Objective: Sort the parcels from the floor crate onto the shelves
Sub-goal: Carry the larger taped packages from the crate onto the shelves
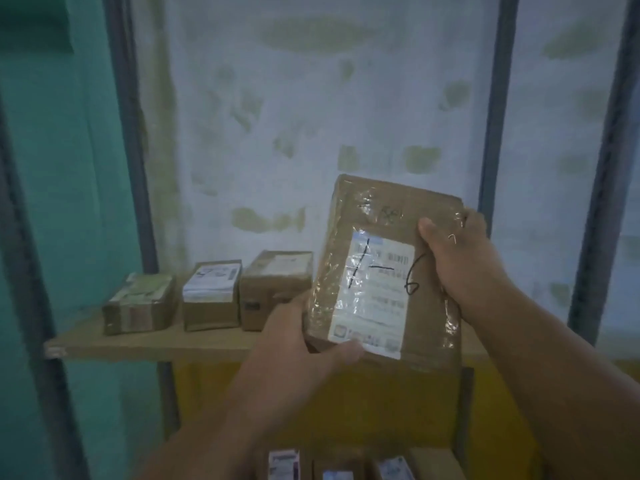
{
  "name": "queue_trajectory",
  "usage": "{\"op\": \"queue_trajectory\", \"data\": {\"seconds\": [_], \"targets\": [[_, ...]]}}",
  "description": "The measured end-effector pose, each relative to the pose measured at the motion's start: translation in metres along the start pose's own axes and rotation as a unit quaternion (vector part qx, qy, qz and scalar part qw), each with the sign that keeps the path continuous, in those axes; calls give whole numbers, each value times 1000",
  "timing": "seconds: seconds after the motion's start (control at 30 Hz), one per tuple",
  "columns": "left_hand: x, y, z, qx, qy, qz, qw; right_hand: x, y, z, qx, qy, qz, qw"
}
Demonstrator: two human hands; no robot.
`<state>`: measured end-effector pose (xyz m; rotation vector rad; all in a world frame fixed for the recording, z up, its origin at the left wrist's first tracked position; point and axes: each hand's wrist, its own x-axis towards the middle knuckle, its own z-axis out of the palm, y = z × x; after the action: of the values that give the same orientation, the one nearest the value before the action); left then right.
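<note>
Both hands hold a taped parcel (pixel 384 282) tilted up, above the shelf (pixel 156 344) edge: left hand (pixel 304 344) grips its near-left corner, right hand (pixel 460 258) its far-right edge. Three boxes (pixel 211 296) sit in a row on the shelf, left of the parcel.

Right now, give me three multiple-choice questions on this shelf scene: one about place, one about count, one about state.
1. Where is the free space on the shelf for the held parcel?
A. left of the row
B. right of the row
C. on top of the row

2. How many parcels stand in the shelf row?
A. one
B. three
C. six

3. How is the held parcel gripped?
A. left hand only
B. right hand only
C. both hands

Answers: 1 B, the row fills the left part of the shelf. 2 B, left parcel, middle parcel, right parcel. 3 C, left hand holds the bottom corner, right hand the top edge.
</note>
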<state>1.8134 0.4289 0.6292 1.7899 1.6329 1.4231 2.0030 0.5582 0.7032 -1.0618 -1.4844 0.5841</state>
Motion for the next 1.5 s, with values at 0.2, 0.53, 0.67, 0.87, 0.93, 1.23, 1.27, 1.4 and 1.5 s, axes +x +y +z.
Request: {"op": "queue_trajectory", "data": {"seconds": [0.2, 0.53, 0.67, 0.87, 0.93, 1.23, 1.27, 1.4, 1.5], "targets": [[39, -4, 9, 118, 22, -48, 992, 59, 9, 17, -15, -89, 52, 995], [94, 4, 51, 265, 100, -108, 953, 123, 53, 24, -8, -276, 94, 956], [108, 6, 68, 326, 120, -142, 927, 128, 67, 24, -71, -312, 42, 947], [111, 5, 76, 391, 206, -167, 881, 115, 63, 18, -172, -274, -98, 941], [103, 7, 78, 386, 225, -155, 881, 105, 58, 14, -207, -255, -157, 932], [7, -4, 33, 348, 268, -93, 894, -3, 5, 34, -124, -257, -367, 885], [-11, -11, 20, 352, 281, -102, 887, -20, -5, 44, -108, -264, -379, 880], [-103, -42, -48, 404, 323, -140, 844, -102, -50, 102, -47, -308, -420, 852], [-186, -58, -110, 451, 338, -188, 805, -183, -84, 156, -2, -330, -456, 827]]}}
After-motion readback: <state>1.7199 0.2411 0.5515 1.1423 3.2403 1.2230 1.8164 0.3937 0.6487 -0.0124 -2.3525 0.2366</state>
